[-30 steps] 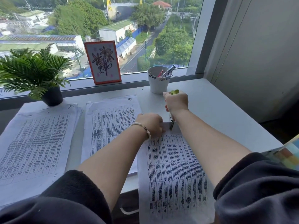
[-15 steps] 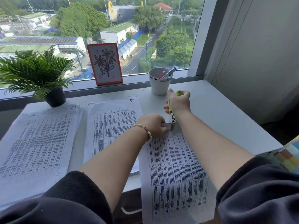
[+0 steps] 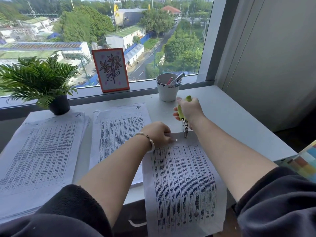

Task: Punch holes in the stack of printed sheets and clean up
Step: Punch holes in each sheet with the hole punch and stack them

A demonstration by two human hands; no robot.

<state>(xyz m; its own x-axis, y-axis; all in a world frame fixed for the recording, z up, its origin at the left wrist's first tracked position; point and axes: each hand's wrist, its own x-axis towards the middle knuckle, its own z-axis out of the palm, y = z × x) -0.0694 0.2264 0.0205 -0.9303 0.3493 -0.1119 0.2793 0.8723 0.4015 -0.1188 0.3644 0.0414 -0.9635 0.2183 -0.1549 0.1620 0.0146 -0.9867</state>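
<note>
From the head cam I count 3 lots of printed sheets on the desk (image 3: pixel 230 117). Far left: a thick pile (image 3: pixel 39 151), its left edge cut off by the frame. Just behind it, 1 fern (image 3: pixel 37 79) in a dark pot. Middle: a 2nd pile (image 3: pixel 116 130), partly covered by my left forearm, w/ a handwritten mark at its top I can't read. On the sill behind, 1 red-framed flower card (image 3: pixel 111 70). Right of centre: the stack (image 3: pixel 184 182) being punched, lying lengthwise toward me; its near end hangs over the desk edge and its bottom is cut off.

2 hands. Left hand (image 3: pixel 157 132), w/ a bracelet at the wrist, sits at the stack's top-left corner, fingers curled down on the paper; I can't tell if they pinch it or only press. 1 white hole (image 3: pixel 176 139) shows just beside those fingers. Right hand (image 3: pixel 188 110) is clenched round 1 green punch (image 3: pixel 183 115), metal nose pointing down at the stack's top edge; whether it bites the paper is too small to tell.

Behind that hand, 1 white cup (image 3: pixel 167 89) w/ pens and clips, count unclear. Far right, a colour-patched thing (image 3: pixel 306 163), mostly cut off.
</note>
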